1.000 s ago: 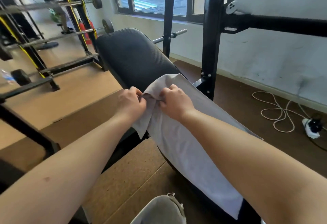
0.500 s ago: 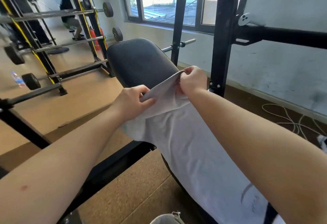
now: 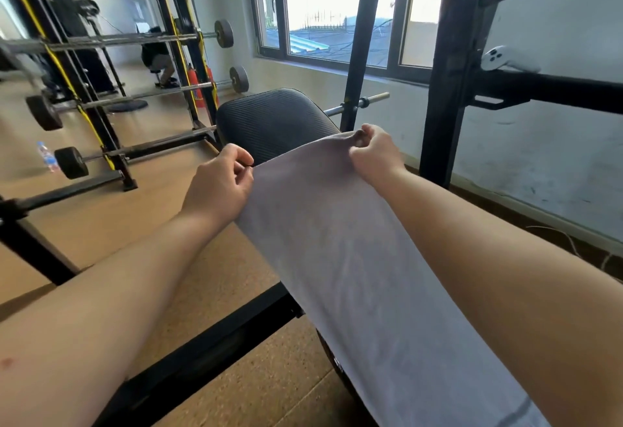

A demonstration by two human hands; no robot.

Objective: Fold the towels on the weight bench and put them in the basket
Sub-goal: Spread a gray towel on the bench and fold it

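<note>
- The left hand pinches one far corner of the towel between thumb and curled fingers.
- The right hand grips the other far corner, its fingers curled round a small bunch of cloth.
- The pale grey towel is stretched flat between the two hands, its far edge running straight from one to the other. From there it runs back toward the person between the two forearms, lying lengthwise along the bench.
- Whether the held edge touches the pad or sits just above it cannot be told.
- Only the black ribbed far end of the bench shows, just beyond the towel's far edge and the hands.
- A black rack upright stands to the right of the right hand, and a white controller rests on its side bar.
- A bare barbell end sticks out behind the bench.
- To the left, loaded barbells sit in a black and yellow rack on the brown floor, with a water bottle lying near them.
- A window fills the far wall.
</note>
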